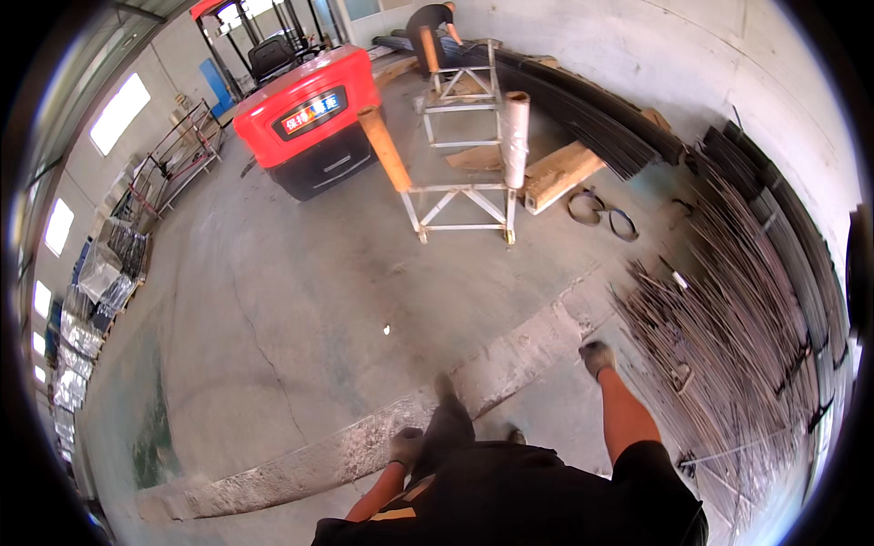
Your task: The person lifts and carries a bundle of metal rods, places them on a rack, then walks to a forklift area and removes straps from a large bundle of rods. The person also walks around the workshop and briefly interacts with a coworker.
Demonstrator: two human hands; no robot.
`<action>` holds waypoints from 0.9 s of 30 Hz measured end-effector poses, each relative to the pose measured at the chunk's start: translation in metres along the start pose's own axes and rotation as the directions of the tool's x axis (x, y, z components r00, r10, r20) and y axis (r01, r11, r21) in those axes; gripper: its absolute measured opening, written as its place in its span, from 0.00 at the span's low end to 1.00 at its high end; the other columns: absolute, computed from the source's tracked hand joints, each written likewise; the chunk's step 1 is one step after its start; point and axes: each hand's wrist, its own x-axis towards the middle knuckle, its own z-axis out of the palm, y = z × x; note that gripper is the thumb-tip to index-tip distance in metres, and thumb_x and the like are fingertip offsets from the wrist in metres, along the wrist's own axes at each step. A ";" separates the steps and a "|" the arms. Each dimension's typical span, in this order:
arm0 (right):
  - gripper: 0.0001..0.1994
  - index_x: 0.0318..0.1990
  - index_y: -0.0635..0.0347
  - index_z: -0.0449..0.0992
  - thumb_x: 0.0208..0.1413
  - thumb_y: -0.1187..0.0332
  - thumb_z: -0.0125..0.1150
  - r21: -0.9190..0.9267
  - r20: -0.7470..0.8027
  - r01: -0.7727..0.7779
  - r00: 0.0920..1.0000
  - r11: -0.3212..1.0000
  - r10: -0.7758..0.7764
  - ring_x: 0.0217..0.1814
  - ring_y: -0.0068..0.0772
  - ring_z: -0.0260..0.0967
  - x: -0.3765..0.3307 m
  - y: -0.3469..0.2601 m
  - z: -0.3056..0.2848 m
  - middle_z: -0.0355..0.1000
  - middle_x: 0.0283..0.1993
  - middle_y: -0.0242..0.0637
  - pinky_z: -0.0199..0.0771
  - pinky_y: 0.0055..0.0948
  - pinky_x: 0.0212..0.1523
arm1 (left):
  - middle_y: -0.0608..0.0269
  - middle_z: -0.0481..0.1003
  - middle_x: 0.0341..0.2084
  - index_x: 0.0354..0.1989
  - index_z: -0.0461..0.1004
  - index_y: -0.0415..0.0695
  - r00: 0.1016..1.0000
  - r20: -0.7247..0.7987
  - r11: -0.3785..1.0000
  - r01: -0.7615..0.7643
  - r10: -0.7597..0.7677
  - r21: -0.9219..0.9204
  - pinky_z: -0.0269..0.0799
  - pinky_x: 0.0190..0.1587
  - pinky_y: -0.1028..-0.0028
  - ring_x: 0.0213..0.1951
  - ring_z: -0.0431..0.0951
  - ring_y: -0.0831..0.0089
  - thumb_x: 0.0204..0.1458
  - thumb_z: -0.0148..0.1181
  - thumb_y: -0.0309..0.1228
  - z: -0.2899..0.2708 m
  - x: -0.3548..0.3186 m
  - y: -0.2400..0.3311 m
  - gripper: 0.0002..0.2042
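My left hand (407,446), in a greyish glove, hangs low beside my left thigh, over the rough concrete strip. Its fingers are turned away and blurred. My right hand (597,358), in a darker glove, is held out to the right at the end of a bare forearm. Only its rounded back shows, and its fingers are hidden. I see nothing held in either hand. Nearest to the right hand lies a large pile of thin metal rods (719,328). One of my feet (444,386) is forward on the concrete strip.
Ahead stands a metal frame (460,211) with an orange post and a film-wrapped roll (516,136). Beside it lie a timber block (564,175) and strap loops (601,215). A red forklift (309,114) is at the far left. Another person (428,32) bends over dark bars (564,100).
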 end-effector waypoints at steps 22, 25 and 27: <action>0.17 0.45 0.55 0.88 0.56 0.53 0.74 -0.071 0.256 0.084 0.965 0.994 -0.063 0.51 0.47 0.84 0.264 -0.446 0.207 0.86 0.45 0.47 0.82 0.43 0.55 | 0.60 0.82 0.31 0.49 0.81 0.38 0.987 -0.127 0.806 0.007 -0.102 -0.592 0.78 0.32 0.73 0.29 0.80 0.73 0.55 0.65 0.20 -0.274 0.514 0.281 0.13; 0.15 0.46 0.59 0.86 0.58 0.59 0.74 0.226 0.088 0.000 0.996 0.974 -0.021 0.45 0.37 0.84 0.349 -0.566 0.196 0.86 0.42 0.44 0.81 0.37 0.49 | 0.58 0.83 0.31 0.48 0.81 0.38 0.994 -0.048 0.811 0.050 -0.096 -0.583 0.77 0.31 0.74 0.29 0.80 0.74 0.55 0.65 0.20 -0.270 0.587 0.294 0.12; 0.15 0.47 0.63 0.86 0.61 0.60 0.72 0.318 -0.088 0.096 0.994 0.943 -0.072 0.45 0.35 0.84 0.413 -0.636 0.185 0.86 0.43 0.43 0.81 0.36 0.50 | 0.58 0.84 0.35 0.48 0.81 0.40 0.996 0.045 0.905 0.089 -0.078 -0.415 0.81 0.36 0.69 0.33 0.83 0.70 0.57 0.67 0.23 -0.273 0.630 0.323 0.11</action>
